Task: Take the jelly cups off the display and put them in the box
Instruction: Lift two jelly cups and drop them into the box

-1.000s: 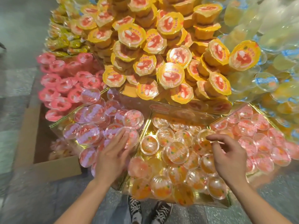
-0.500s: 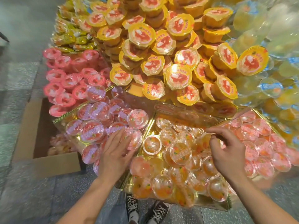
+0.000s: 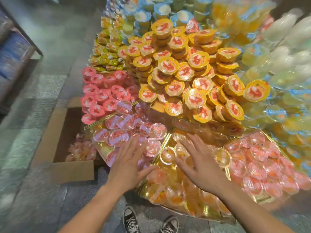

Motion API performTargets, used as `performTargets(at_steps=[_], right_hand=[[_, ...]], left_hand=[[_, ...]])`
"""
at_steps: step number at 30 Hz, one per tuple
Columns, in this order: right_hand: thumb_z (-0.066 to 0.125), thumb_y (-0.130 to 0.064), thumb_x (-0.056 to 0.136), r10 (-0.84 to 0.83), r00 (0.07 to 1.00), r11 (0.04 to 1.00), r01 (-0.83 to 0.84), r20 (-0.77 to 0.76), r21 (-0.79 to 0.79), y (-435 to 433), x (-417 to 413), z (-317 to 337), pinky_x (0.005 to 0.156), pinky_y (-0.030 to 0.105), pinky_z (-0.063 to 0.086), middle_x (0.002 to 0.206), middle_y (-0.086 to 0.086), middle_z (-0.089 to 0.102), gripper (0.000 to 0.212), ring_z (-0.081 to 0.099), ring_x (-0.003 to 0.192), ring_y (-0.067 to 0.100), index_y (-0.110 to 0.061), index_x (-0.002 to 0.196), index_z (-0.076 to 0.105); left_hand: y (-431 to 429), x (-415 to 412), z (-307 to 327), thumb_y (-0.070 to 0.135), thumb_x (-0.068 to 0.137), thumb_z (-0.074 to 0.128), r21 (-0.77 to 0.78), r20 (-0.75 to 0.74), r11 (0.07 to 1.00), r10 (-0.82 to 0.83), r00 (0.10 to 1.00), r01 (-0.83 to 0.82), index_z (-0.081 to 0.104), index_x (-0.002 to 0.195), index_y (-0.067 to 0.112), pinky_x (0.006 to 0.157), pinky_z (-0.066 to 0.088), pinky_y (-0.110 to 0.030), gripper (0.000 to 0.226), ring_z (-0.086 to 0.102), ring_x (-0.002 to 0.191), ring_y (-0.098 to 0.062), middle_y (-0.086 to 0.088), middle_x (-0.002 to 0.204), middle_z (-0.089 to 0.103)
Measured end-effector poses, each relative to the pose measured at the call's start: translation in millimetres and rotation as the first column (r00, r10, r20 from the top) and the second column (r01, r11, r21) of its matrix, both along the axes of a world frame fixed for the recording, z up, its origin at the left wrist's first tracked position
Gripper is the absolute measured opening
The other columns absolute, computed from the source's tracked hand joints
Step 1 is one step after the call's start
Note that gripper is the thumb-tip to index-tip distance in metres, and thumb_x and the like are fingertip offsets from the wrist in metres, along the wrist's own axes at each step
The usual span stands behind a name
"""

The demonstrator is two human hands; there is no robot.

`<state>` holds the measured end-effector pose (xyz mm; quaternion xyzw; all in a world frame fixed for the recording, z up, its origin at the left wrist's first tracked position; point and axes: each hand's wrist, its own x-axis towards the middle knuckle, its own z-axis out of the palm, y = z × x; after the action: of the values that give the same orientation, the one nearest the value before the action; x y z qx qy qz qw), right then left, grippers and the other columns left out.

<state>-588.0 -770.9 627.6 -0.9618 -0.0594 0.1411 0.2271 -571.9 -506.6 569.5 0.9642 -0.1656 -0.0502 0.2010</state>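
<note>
So both hands are out over the front of the display and neither one's got hold of anything. The left hand has its fingers straight and spread, thumb out to the side, sitting over the spot where the pink-lidded clear cups meet the gold tray. The right hand is doing the same, fingers fanned wide over the jelly cups, the clear ones with orange fruit bits packed into that gold tray. It's too blurry to tell whether either palm is actually touching the lids or just above them. The box is a plain cardboard one, open on the floor just left of the display, right beside the left hand, with a bunch of cups in the box down at the bottom. Behind the tray there's a huge heap of yellow-lidded cups, a stack of solid pink cups to its left, and more clear reddish cups off to the right. A pair of black-and-white sneakers pokes out right under the tray's front edge.
</note>
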Motion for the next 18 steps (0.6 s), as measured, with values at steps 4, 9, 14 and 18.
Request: performTargets(at_steps=[4, 9, 14, 18], right_hand=[[-0.004, -0.085, 0.077, 0.087, 0.993, 0.980, -0.100, -0.085, -0.170, 34.5, 4.5, 27.4, 0.125, 0.053, 0.000, 0.167, -0.005, -0.017, 0.095, -0.021, 0.153, 0.021, -0.036, 0.159, -0.001], [0.006, -0.081, 0.084, 0.076, 0.994, 0.973, -0.092, -0.083, -0.214, 85.3, 5.7, 54.8, 0.123, 0.052, -0.002, 0.168, -0.004, -0.013, 0.088, -0.017, 0.154, 0.025, -0.036, 0.159, -0.004], [0.014, -0.080, 0.092, 0.026, 1.000, 0.967, -0.023, 0.009, -0.255, 150.0, 7.2, 61.1, 0.123, 0.052, 0.005, 0.169, -0.002, 0.000, 0.081, -0.007, 0.155, 0.025, -0.034, 0.159, 0.010], [0.002, -0.085, 0.081, -0.011, 0.999, 0.963, 0.025, 0.053, -0.268, 216.7, 13.7, 68.4, 0.123, 0.056, 0.010, 0.168, 0.003, 0.009, 0.095, 0.003, 0.154, 0.030, -0.032, 0.158, 0.017]], left_hand=[[22.9, 1.5, 43.9, 0.088, 0.081, 0.008, 0.107, -0.075, 0.994, -0.021, 0.997, 0.029, -0.008, 0.156, 0.039, 0.125, -0.007, -0.040, 0.091, -0.028, 0.148, -0.008, 0.012, 0.162, -0.024], [72.6, 4.5, 77.6, 0.090, 0.077, -0.004, 0.177, -0.089, 0.983, -0.036, 0.995, 0.052, -0.012, 0.158, 0.035, 0.124, -0.010, -0.042, 0.098, -0.027, 0.149, -0.015, 0.006, 0.164, -0.023], [138.4, 10.0, 103.6, 0.087, 0.079, 0.004, 0.148, -0.081, 0.987, -0.051, 0.995, 0.063, -0.008, 0.158, 0.036, 0.125, -0.006, -0.046, 0.095, -0.021, 0.151, -0.015, 0.007, 0.165, -0.018], [200.0, 25.3, 127.9, 0.093, 0.072, -0.004, 0.172, -0.091, 0.979, -0.099, 0.991, 0.113, -0.009, 0.157, 0.038, 0.124, -0.007, -0.047, 0.101, -0.017, 0.153, -0.018, 0.003, 0.167, -0.014]])
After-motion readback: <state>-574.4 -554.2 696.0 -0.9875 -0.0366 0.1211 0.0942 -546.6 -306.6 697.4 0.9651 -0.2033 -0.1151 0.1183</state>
